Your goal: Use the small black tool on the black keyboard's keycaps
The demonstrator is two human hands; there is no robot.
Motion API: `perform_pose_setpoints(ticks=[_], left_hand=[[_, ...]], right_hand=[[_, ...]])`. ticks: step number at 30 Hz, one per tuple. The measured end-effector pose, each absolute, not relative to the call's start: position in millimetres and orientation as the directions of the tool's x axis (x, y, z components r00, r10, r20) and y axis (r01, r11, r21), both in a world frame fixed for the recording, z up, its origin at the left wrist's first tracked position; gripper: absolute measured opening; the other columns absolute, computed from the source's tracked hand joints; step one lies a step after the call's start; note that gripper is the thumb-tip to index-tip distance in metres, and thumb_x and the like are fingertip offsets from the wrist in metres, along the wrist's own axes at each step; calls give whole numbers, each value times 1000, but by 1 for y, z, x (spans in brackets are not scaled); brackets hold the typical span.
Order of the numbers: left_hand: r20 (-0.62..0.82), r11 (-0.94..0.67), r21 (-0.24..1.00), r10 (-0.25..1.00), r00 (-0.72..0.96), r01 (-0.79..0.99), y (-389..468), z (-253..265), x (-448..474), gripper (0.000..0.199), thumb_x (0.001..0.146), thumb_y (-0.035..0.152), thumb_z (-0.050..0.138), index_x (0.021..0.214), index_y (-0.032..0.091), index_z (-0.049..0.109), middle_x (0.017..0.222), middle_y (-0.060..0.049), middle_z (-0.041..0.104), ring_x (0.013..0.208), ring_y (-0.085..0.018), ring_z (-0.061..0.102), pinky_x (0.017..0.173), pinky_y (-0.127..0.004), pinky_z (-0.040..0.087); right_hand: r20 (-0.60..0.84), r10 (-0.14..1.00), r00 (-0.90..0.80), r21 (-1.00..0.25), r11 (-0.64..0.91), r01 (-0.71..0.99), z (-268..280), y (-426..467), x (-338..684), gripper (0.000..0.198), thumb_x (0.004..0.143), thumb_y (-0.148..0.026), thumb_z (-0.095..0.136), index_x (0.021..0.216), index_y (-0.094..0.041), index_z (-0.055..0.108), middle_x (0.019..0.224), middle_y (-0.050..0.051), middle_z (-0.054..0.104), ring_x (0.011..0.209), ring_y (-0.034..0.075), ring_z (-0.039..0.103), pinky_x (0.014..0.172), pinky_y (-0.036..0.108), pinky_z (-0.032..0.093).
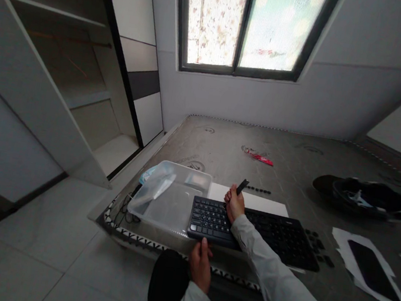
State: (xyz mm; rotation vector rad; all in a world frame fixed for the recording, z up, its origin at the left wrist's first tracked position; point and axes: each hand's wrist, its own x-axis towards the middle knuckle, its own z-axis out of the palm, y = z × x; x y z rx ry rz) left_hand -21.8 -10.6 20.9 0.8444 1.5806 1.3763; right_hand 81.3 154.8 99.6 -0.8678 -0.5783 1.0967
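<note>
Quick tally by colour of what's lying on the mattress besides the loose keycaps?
Black: 3 - flat black keyboard, black phone, black helmet
Clear: 1 - clear plastic bin
Red: 1 - red wrapper
White: 1 - white paper sheet
Total: 6

One black keyboard (256, 232) lies on one white sheet (253, 201) atop one grey mattress (298, 155), with one clear plastic tub (169, 193) just beside it and two hands in view, the left hand (200, 263) and the right hand (235, 203), the latter gripping one small dark tool (242, 186). Loose black keycaps form two groups: a row (258, 190) behind the sheet and a cluster (318, 244) at the keyboard's right end, individual caps too small to count. Also present are one red wrapper (260, 157), one dark phone (373, 271) and one window (247, 24) of two panes.
</note>
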Motion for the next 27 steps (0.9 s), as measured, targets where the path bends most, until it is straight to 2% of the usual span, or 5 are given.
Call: perform_pose_setpoints(ticks=[3, 7, 14, 22, 27], left_hand=[[-168, 168, 985, 900, -402, -35, -11, 19, -22, 59, 78, 72, 40, 59, 19, 54, 53, 0, 54, 48, -13, 48, 54, -26, 37], [-170, 171, 985, 902, -397, -32, -10, 20, -22, 59, 79, 72, 39, 59, 19, 54, 53, 0, 54, 49, -13, 48, 55, -27, 37], [-180, 181, 983, 903, -389, -34, -10, 19, -22, 59, 79, 72, 38, 60, 19, 56, 52, 0, 54, 48, -14, 48, 56, -27, 38], [-161, 165, 986, 899, -406, -25, -10, 21, -22, 59, 78, 72, 39, 59, 19, 55, 52, 0, 53, 51, -15, 50, 57, -27, 39], [-154, 157, 987, 900, -408, -26, -11, 19, -21, 58, 80, 71, 38, 58, 19, 54, 51, 0, 53, 52, -15, 50, 58, -28, 39]], right_hand=[[24, 927, 375, -886, 193, -422, 100, 155, 79, 46, 67, -58, 69, 68, -22, 39, 51, -11, 33, 42, 5, 29, 39, 19, 22], [62, 929, 364, -960, 156, -234, 99, 154, 77, 44, 67, -62, 64, 75, -22, 47, 53, -8, 40, 45, 9, 38, 43, 22, 31], [152, 918, 365, -988, 136, 68, 95, 153, 75, 48, 73, -65, 53, 82, -18, 56, 56, -3, 51, 51, 14, 48, 50, 26, 38], [208, 858, 469, -969, 114, 220, 95, 154, 72, 53, 75, -66, 48, 90, -17, 63, 61, 2, 59, 61, 20, 56, 57, 30, 42], [212, 854, 475, -966, 109, 235, 96, 154, 71, 56, 73, -68, 49, 89, -17, 63, 62, 2, 60, 62, 21, 56, 57, 30, 42]])
